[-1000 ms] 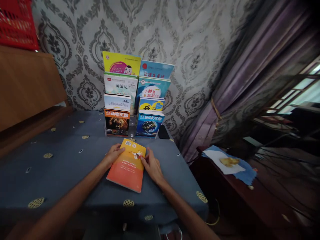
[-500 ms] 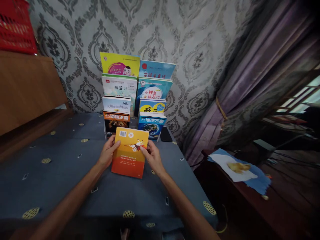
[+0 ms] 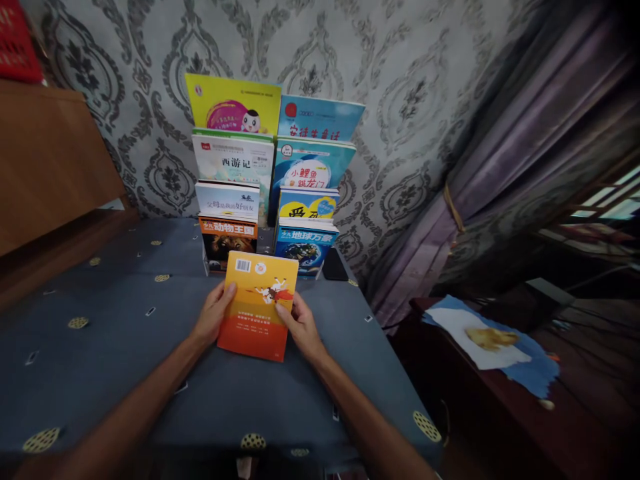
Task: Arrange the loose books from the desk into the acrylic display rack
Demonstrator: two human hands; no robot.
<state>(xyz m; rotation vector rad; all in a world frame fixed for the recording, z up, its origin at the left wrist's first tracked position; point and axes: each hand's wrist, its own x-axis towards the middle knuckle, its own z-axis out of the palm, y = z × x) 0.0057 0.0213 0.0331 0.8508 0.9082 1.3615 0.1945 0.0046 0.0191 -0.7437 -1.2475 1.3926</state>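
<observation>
An orange and yellow book (image 3: 255,327) is held between my two hands, its barcode side facing me. My left hand (image 3: 216,312) grips its left edge, thumb on the cover. On the right edge my right hand (image 3: 301,325) is closed, with the thumb pressed on the cover near a white animal drawing. Just behind stands a tiered rack of books in two columns. In its lowest row are an animal book (image 3: 229,245) on the left and a blue earth book (image 3: 303,250) on the right. The held book overlaps the rack's lower front.
The rack stands on a table with a dark blue patterned cloth (image 3: 125,347), against a papered wall. A black phone-like slab (image 3: 335,265) lies right of the rack. A wooden piece (image 3: 55,160) and a red basket (image 3: 17,47) are at left, a purple curtain (image 3: 425,247) at right.
The view has shifted slightly closer, so the rack appears larger. My right hand has slid a little lower along the book's edge; both hands still hold the book.
</observation>
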